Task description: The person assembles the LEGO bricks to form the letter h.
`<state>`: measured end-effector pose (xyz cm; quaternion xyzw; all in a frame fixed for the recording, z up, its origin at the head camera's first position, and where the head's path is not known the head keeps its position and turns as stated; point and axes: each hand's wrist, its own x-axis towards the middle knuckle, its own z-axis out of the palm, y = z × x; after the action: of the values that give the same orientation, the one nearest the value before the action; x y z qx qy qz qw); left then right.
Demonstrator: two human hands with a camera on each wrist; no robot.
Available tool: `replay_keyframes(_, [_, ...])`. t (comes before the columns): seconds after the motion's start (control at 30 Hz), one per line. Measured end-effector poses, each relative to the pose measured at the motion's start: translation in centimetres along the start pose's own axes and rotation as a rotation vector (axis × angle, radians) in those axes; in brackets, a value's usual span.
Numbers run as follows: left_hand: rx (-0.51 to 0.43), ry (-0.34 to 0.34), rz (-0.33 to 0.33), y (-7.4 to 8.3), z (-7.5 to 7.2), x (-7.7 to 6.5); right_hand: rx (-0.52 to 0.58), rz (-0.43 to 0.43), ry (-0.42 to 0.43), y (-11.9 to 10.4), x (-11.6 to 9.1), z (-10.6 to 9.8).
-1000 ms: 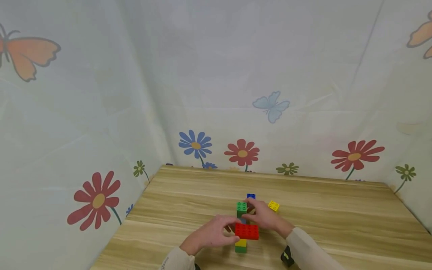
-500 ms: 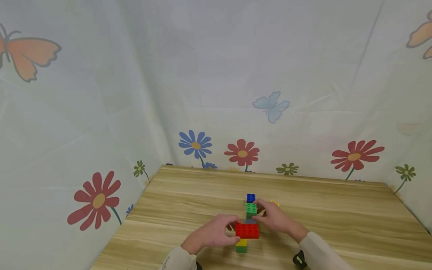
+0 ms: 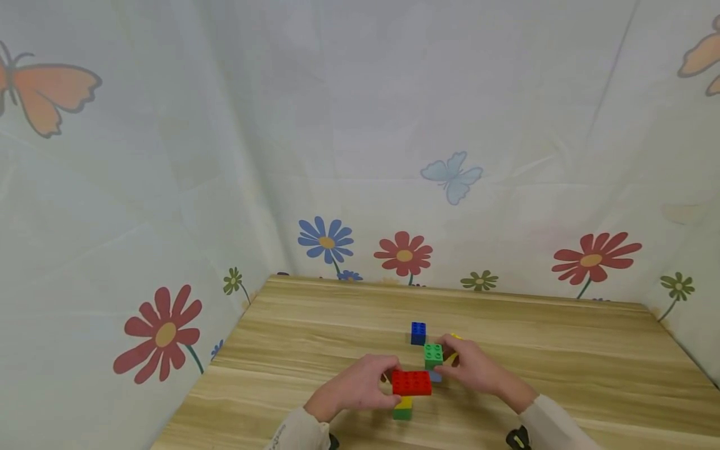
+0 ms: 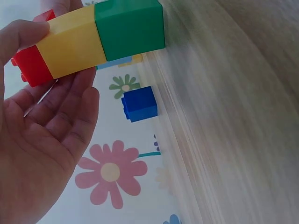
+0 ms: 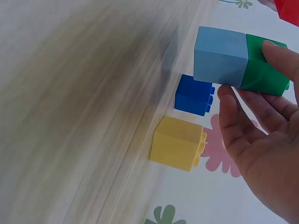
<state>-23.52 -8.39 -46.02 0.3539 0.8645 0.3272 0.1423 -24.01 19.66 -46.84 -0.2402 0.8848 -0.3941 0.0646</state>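
Observation:
My left hand [image 3: 360, 384] pinches a stack of toy building bricks between thumb and fingers. A long red brick [image 3: 412, 383] tops it, over a yellow brick [image 4: 72, 42] and a dark green brick [image 4: 131, 30]. To its right, my right hand [image 3: 478, 370] pinches a green brick [image 5: 264, 65] joined on top of a light blue brick [image 5: 219, 57]. In the right wrist view this pair hangs above the table. The two held stacks are apart in the right wrist view. Part of the red brick's side is covered by the left thumb.
A dark blue brick [image 3: 418, 334] stands on the wooden table [image 3: 315, 331] beyond the hands. A loose yellow brick [image 5: 177, 142] stands behind the right hand, mostly hidden in the head view. White cloth [image 3: 360, 125] with printed flowers hangs behind the table.
The right hand has moved right and slightly nearer with the green and light blue bricks, away from the red-topped stack. The left hand has stayed nearly still, and the dark blue brick shows more.

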Motion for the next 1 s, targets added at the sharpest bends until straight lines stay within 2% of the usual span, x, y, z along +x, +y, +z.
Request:
replay_keyframes(0.23, [0.012, -0.003, 0.039, 0.1, 0.0, 0.1, 0.030, -0.039, -0.020, 0.1, -1.0, -0.4])
replay_keyframes(0.47, [0.072, 0.018, 0.059, 0.0, 0.2, 0.1, 0.020, 0.005, -0.044, 0.0, -1.9, -0.5])
replay_keyframes(0.6, [0.103, 0.023, 0.066, 0.1, 0.3, 0.1, 0.013, -0.019, -0.043, 0.3, -2.4, -0.3])
replay_keyframes(0.77, [0.144, 0.033, 0.061, 0.2, 0.5, 0.1, 0.033, -0.044, -0.044, 0.4, -2.9, -0.1])
replay_keyframes(1.0, [0.178, 0.022, 0.022, 0.5, 0.8, 0.1, 0.061, -0.008, -0.068, 0.2, -3.2, 0.1])
